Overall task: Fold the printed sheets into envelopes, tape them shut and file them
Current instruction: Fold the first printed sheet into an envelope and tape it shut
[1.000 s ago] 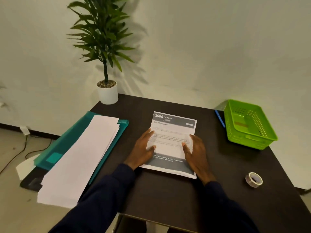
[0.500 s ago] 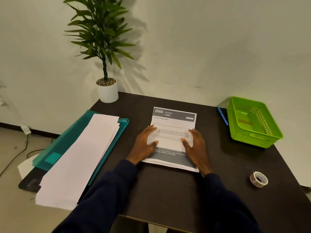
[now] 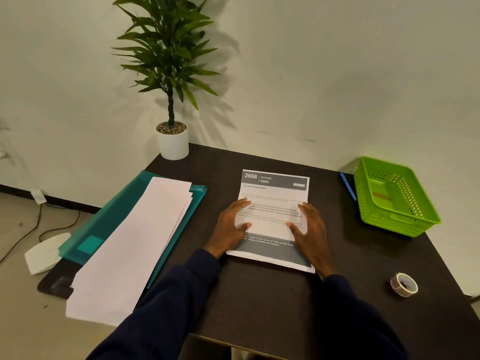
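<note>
Over the last 1 second almost nothing has moved: the fingers [image 3: 242,203] of the left hand [image 3: 231,227] and those of the right hand [image 3: 310,229] stay spread and flat. They have only crept a little up the page, and the view has tipped slightly.

Both hands lie straight-fingered, palms down, gripping nothing. Each presses 1 side of the printed sheet [image 3: 275,193], thumbs pointing inward across the text. The sheet lies unfolded in the middle of the dark table [image 3: 259,294]. Layered edges along its near side suggest more than 1 page, though I cannot tell how many.

To the left, blank white sheets [image 3: 135,245] rest on a teal folder [image 3: 111,219], overhanging the table's edge. To the right stand a green basket [image 3: 394,223], a blue pen [image 3: 348,187] just beside it, and a tape roll [image 3: 404,284] well apart, nearer the person.

The task looks barely begun. No crease shows, no tape is applied, and no finished envelope is visible. The first fold, the taping and the filing are all left.
</note>
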